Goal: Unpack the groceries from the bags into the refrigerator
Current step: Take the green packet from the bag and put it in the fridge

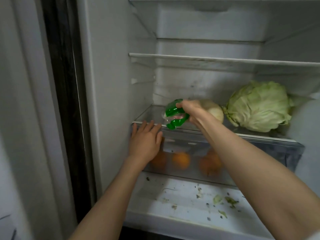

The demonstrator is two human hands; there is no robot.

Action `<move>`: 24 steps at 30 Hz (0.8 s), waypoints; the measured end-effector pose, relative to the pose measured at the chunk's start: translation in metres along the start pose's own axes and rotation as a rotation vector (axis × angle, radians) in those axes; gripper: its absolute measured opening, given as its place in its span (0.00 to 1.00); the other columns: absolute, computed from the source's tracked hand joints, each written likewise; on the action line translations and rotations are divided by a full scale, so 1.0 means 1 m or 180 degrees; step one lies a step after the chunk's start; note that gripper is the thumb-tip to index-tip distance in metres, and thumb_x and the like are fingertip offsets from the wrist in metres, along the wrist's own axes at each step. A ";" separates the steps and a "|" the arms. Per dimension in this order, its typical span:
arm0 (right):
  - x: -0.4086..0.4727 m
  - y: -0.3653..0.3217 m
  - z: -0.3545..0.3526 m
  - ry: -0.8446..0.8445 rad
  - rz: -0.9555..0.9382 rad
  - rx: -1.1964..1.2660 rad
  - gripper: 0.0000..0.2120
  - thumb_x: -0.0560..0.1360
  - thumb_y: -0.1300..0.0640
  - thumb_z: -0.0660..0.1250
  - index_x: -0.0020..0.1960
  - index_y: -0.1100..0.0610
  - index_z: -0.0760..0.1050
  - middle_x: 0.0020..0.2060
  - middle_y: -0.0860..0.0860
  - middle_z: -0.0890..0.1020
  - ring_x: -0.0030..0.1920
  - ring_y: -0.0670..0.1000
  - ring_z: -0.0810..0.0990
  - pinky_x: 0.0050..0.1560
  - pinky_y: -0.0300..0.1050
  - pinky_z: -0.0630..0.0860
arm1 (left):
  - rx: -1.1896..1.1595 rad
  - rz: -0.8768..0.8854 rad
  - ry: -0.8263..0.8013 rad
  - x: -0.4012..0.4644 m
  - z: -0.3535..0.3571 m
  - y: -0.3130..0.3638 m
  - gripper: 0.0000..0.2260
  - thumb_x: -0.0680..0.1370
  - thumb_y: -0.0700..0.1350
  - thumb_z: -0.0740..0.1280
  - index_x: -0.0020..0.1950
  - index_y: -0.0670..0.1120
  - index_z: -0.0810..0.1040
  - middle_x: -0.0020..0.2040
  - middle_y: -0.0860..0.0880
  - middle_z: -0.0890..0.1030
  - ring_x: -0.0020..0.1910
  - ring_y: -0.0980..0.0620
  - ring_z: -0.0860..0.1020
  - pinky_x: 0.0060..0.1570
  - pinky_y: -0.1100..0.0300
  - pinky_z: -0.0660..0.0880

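Groceries going into the fridge: my right hand (191,110) grips a green packet (174,115) over the front edge of the lowest glass shelf (149,113), fingers curled round its wrapper. My left hand (144,141) lies flat, fingers straight, against the drawer (259,153) front at the shelf's left corner. On the shelf, an onion (214,110) sits just beside a cabbage (258,106) toward the right edge. Oranges (181,160) show through the drawer below.

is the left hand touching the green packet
Apart. The head view shows the left hand flat against the drawer front, with bare shelf edge between its fingertips and the green packet, which the right hand holds.
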State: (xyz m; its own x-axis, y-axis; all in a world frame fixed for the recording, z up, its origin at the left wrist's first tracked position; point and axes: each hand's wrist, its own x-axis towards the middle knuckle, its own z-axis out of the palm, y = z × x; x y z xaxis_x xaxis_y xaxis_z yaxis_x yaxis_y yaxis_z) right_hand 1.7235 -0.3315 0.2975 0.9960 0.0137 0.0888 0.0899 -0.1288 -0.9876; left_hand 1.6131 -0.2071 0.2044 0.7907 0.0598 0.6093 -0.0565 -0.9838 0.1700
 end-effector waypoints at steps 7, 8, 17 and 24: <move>-0.005 0.000 0.011 -0.0218 0.0055 -0.0367 0.06 0.75 0.62 0.65 0.49 0.65 0.76 0.48 0.60 0.80 0.40 0.56 0.80 0.49 0.55 0.79 | -0.0127 -0.0084 0.0109 -0.001 0.000 -0.001 0.26 0.76 0.53 0.46 0.69 0.50 0.69 0.71 0.46 0.68 0.72 0.46 0.63 0.71 0.49 0.50; -0.003 0.001 0.012 -0.0169 -0.0033 -0.0594 0.11 0.75 0.59 0.67 0.53 0.65 0.76 0.51 0.60 0.81 0.42 0.56 0.80 0.51 0.55 0.79 | -0.0147 -0.0102 0.0115 -0.001 0.000 0.000 0.26 0.76 0.53 0.45 0.70 0.50 0.69 0.72 0.46 0.68 0.72 0.46 0.63 0.71 0.50 0.50; -0.006 0.007 0.004 0.0065 -0.0728 -0.2127 0.18 0.74 0.54 0.69 0.58 0.65 0.76 0.57 0.60 0.79 0.58 0.58 0.77 0.54 0.44 0.73 | -0.0222 -0.0127 0.0081 -0.003 0.001 -0.001 0.26 0.76 0.54 0.45 0.70 0.51 0.68 0.72 0.48 0.67 0.72 0.47 0.62 0.71 0.51 0.49; -0.013 0.007 -0.002 -0.0138 -0.1468 -0.3264 0.14 0.74 0.53 0.67 0.60 0.49 0.78 0.60 0.54 0.79 0.63 0.57 0.72 0.64 0.50 0.70 | -0.0215 -0.0177 0.0170 -0.001 0.002 0.000 0.25 0.76 0.54 0.46 0.69 0.51 0.70 0.71 0.48 0.69 0.71 0.47 0.64 0.71 0.51 0.51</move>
State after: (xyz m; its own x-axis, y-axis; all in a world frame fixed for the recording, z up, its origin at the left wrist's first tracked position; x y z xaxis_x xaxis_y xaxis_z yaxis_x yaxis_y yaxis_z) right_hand 1.7111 -0.3341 0.2900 0.8679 0.3026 0.3939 0.4287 -0.8568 -0.2866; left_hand 1.6135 -0.2075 0.2019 0.7602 0.1248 0.6376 -0.0559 -0.9652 0.2556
